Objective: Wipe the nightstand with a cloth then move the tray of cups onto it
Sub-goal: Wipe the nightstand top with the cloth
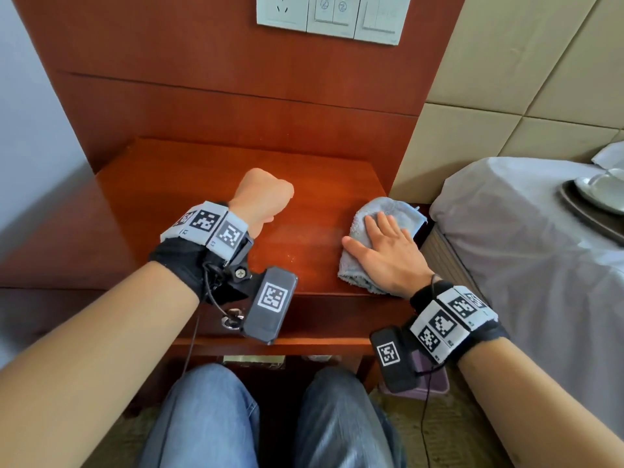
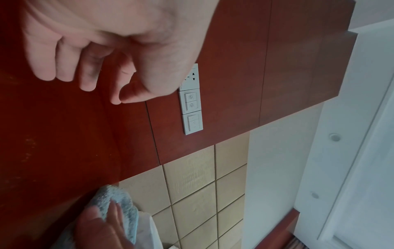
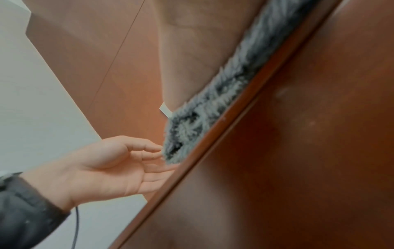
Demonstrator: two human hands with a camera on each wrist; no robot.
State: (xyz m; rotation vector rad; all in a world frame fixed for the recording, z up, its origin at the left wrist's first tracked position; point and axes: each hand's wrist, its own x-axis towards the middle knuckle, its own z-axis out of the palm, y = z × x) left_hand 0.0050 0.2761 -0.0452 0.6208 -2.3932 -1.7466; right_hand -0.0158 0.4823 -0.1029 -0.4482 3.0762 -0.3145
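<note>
The red-brown wooden nightstand (image 1: 209, 177) stands in front of me. A grey-blue fluffy cloth (image 1: 388, 211) lies at its front right corner, and my right hand (image 1: 388, 251) presses flat on it with straight fingers. In the left wrist view the cloth (image 2: 119, 197) shows under the right hand (image 2: 100, 230). My left hand (image 1: 263, 194) hovers over the middle of the top, fingers loosely curled and holding nothing (image 2: 102, 80). In the right wrist view the cloth (image 3: 213, 104) runs along the nightstand's edge, with the left hand (image 3: 110, 165) relaxed beyond it. A dark tray (image 1: 587, 214) with white cups (image 1: 601, 190) sits on the bed at far right.
The bed with a grey sheet (image 1: 523, 251) is close to the nightstand's right side, a padded beige headboard (image 1: 506, 96) behind it. A white switch and socket panel (image 1: 331, 15) sits on the wooden back panel. My knees (image 1: 209, 417) are at the nightstand's front.
</note>
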